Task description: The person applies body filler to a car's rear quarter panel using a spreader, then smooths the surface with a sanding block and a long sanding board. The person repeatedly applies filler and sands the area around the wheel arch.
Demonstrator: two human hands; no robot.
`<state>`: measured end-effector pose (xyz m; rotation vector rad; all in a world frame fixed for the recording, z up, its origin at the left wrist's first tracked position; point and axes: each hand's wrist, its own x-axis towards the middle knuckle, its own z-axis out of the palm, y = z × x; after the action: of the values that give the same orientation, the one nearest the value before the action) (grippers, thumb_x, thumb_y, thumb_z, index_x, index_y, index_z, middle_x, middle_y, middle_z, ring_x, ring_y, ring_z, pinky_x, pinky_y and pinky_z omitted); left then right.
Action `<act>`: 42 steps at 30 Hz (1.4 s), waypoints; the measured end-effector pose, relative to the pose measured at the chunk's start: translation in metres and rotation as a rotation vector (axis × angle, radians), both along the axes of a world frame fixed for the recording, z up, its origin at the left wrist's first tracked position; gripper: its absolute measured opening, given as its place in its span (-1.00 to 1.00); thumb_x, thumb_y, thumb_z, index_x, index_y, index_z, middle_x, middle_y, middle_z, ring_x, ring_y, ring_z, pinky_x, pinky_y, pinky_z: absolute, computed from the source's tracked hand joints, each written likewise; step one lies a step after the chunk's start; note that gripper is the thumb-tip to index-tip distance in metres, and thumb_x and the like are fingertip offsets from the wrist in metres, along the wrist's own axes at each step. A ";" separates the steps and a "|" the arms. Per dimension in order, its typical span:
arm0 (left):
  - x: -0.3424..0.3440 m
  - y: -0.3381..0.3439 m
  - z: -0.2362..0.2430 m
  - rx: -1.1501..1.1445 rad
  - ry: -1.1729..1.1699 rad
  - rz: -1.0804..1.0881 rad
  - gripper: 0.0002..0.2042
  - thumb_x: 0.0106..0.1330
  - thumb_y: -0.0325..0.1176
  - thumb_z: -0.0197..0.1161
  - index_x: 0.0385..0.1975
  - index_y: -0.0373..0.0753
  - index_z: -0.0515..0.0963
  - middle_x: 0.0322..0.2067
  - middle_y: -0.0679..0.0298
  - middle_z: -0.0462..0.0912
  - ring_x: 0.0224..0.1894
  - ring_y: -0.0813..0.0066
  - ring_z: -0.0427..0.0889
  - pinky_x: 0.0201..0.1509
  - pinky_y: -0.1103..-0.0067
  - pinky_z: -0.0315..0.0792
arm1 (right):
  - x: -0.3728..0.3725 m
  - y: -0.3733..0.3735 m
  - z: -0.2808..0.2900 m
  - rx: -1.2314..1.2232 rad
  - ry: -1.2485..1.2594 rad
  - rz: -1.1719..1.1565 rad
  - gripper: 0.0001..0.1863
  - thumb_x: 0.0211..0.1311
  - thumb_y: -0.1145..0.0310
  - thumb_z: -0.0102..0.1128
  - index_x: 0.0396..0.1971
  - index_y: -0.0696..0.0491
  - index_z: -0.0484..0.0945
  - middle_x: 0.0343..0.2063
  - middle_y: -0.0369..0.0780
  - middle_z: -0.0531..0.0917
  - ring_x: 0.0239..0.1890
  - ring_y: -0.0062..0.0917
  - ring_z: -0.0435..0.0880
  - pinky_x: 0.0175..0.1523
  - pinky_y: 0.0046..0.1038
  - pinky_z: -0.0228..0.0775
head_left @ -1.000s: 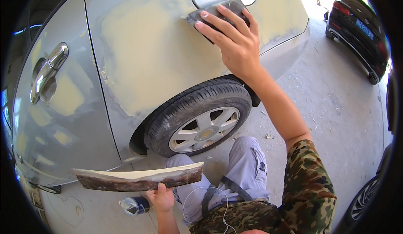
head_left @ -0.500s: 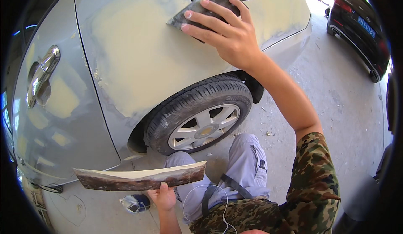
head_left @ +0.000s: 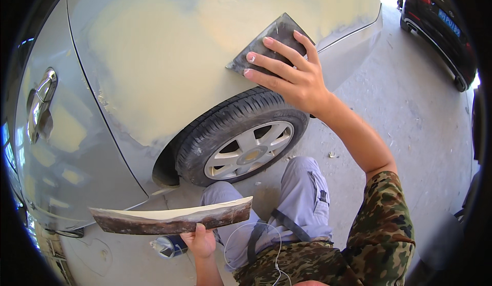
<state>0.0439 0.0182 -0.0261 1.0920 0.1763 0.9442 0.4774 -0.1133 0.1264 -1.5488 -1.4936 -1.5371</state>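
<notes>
My right hand (head_left: 300, 76) presses a dark, flat putty spreader (head_left: 272, 36) against the rear side of a silver car (head_left: 115, 183), just above the wheel arch. Its fingers lie over the spreader's face; the thumb is hidden. Smooth cream filler (head_left: 143, 65) covers much of that panel, with greyish, feathered edges. Low at the left, my left hand (head_left: 201, 241) grips a long brown-stained board (head_left: 154, 226) by its near edge, thumb on top. A layer of cream putty (head_left: 174, 213) lies along the board's far edge.
Below the panel is the car's wheel (head_left: 251, 155). A chrome door handle (head_left: 41, 104) sticks out at the left. An opened can (head_left: 169, 246) stands on the floor behind my left hand. A black car (head_left: 438, 35) is parked at the far right.
My right hand has drawn the spreader down the panel and slightly right, from beside the window toward the wheel arch. The view has shifted a little. My left hand holds the board nearly still.
</notes>
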 end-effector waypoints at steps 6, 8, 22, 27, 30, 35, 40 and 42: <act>-0.003 0.001 -0.003 0.024 0.022 0.001 -0.60 0.56 -0.40 0.37 0.32 -0.33 0.54 0.20 0.12 0.72 0.23 0.20 0.74 0.39 0.16 0.59 | 0.001 -0.013 -0.035 -0.033 0.052 -0.028 -0.60 0.33 0.29 0.32 0.11 -0.42 0.82 0.29 -0.56 0.73 0.45 -0.46 0.57 0.67 0.10 0.05; -0.004 0.000 -0.002 0.033 0.019 -0.003 -0.60 0.57 -0.40 0.37 0.32 -0.33 0.54 0.21 0.12 0.72 0.23 0.20 0.73 0.40 0.16 0.59 | 0.004 -0.017 -0.046 -0.034 0.052 -0.036 -0.60 0.34 0.29 0.32 0.11 -0.42 0.82 0.30 -0.56 0.72 0.45 -0.46 0.57 0.67 0.10 0.06; -0.004 0.001 -0.005 0.031 -0.070 -0.035 -0.45 0.52 -0.37 0.42 0.46 -0.17 0.42 0.31 0.22 0.64 0.35 0.18 0.64 0.45 0.09 0.53 | -0.046 -0.073 -0.082 -0.099 0.348 0.048 -0.55 0.27 0.46 0.40 0.14 -0.25 0.82 0.18 -0.36 0.83 0.35 -0.33 0.70 0.56 0.00 0.22; 0.015 0.001 0.001 -0.034 -0.110 -0.133 -0.51 0.53 -0.35 0.43 0.39 -0.17 0.47 0.25 0.21 0.68 0.29 0.21 0.68 0.42 0.12 0.56 | -0.118 -0.086 -0.085 -0.282 1.312 1.152 -0.50 0.55 0.65 0.10 0.42 0.08 0.60 0.36 0.05 0.67 0.47 0.07 0.58 0.57 0.08 0.38; 0.029 -0.002 0.006 -0.087 -0.157 -0.167 -0.59 0.52 -0.46 0.40 0.32 -0.25 0.55 0.19 0.17 0.74 0.22 0.23 0.74 0.38 0.15 0.60 | -0.153 -0.081 -0.085 -0.395 1.443 1.493 -0.48 0.56 0.70 0.08 0.42 0.06 0.61 0.35 0.10 0.66 0.47 0.12 0.57 0.55 0.19 0.38; 0.033 0.001 0.011 -0.068 -0.250 -0.157 -0.61 0.53 -0.52 0.36 0.32 -0.25 0.56 0.17 0.15 0.75 0.20 0.22 0.76 0.37 0.16 0.61 | -0.153 -0.085 -0.085 -0.587 1.440 1.256 -0.53 0.49 0.66 0.18 0.32 0.08 0.72 0.32 -0.05 0.73 0.40 -0.13 0.67 0.49 -0.09 0.47; 0.021 0.014 0.016 -0.002 -0.226 -0.178 -0.62 0.62 -0.42 0.29 0.38 -0.14 0.50 0.31 0.20 0.68 0.33 0.19 0.68 0.44 0.08 0.56 | -0.125 -0.082 -0.094 -0.627 0.876 0.422 -0.44 0.20 0.69 0.25 0.20 -0.01 0.78 0.16 -0.18 0.81 0.25 -0.16 0.74 0.34 -0.13 0.54; 0.014 0.017 0.018 0.056 -0.240 -0.185 -0.59 0.62 -0.40 0.30 0.41 -0.14 0.48 0.33 0.20 0.66 0.34 0.20 0.66 0.47 0.06 0.53 | -0.113 -0.081 -0.094 -0.454 0.775 0.241 -0.46 0.18 0.73 0.23 0.16 0.05 0.79 0.15 -0.11 0.80 0.24 -0.11 0.74 0.35 -0.12 0.53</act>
<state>0.0583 0.0354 -0.0081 1.0180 -0.1469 0.9084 0.3642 -0.1939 0.0325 -1.8207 -1.5080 -0.3674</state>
